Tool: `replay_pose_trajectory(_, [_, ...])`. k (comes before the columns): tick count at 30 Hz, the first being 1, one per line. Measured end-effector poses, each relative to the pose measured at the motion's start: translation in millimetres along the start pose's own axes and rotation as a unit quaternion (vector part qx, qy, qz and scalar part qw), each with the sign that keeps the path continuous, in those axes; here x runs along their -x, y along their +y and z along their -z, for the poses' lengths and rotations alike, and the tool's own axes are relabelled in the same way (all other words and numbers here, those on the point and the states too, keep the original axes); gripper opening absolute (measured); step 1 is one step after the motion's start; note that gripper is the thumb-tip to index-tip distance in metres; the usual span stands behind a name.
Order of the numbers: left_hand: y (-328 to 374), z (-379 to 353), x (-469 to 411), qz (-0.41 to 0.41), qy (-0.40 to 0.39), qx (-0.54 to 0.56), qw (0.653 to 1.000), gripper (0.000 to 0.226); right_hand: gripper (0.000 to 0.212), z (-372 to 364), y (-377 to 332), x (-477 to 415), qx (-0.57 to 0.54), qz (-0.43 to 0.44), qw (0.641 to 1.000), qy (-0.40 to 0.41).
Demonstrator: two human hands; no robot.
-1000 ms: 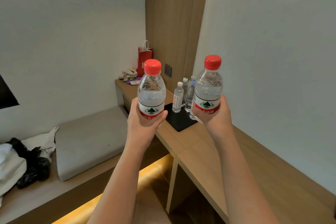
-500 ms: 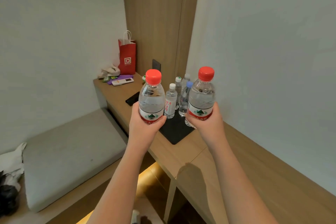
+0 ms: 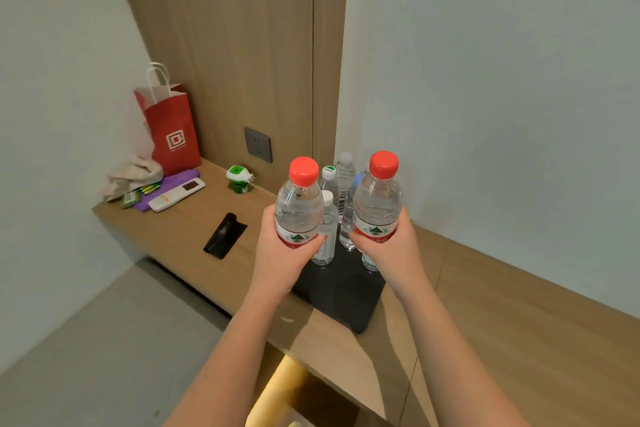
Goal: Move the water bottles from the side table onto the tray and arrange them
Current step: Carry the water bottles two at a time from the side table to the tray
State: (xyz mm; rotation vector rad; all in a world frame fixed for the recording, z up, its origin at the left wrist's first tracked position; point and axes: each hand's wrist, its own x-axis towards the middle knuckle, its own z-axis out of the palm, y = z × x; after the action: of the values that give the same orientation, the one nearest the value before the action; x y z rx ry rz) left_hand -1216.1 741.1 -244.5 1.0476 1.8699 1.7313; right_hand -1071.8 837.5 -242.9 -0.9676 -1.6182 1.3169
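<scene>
My left hand (image 3: 282, 255) grips a clear water bottle with a red cap (image 3: 298, 204), held upright above the near left part of the black tray (image 3: 349, 295). My right hand (image 3: 394, 253) holds a second red-capped bottle (image 3: 377, 199) upright over the tray's right side. Several smaller bottles stand at the back of the tray, among them a white-capped one (image 3: 325, 236) between my hands and a green-and-white-capped one (image 3: 330, 180) behind it. The tray lies on the wooden counter (image 3: 194, 236).
On the counter's far left stand a red paper bag (image 3: 171, 135), a crumpled cloth (image 3: 133, 173), a white remote (image 3: 176, 194) on a purple item and a green-and-white device (image 3: 238, 178). A black sleeve (image 3: 225, 236) lies mid-counter. The wall runs along the right.
I have come closer to the counter and both bottles have travelled forward and down, from well short of the tray to directly over it. Both grips are unchanged.
</scene>
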Motion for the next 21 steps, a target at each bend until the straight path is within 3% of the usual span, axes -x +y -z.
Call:
replay_pose_trajectory(8, [-75,2,-50,0.048,-0.082,0.0,0.996,0.078,0.068,-26,48,-22,0.02,-0.031,0.995,0.088])
replay_pose_trajectory(21, [-144,-17,-53,0.136,-0.109,-0.061,0.983,0.069,0.062,-32,132,-11,0.073,-0.14,0.982,0.102])
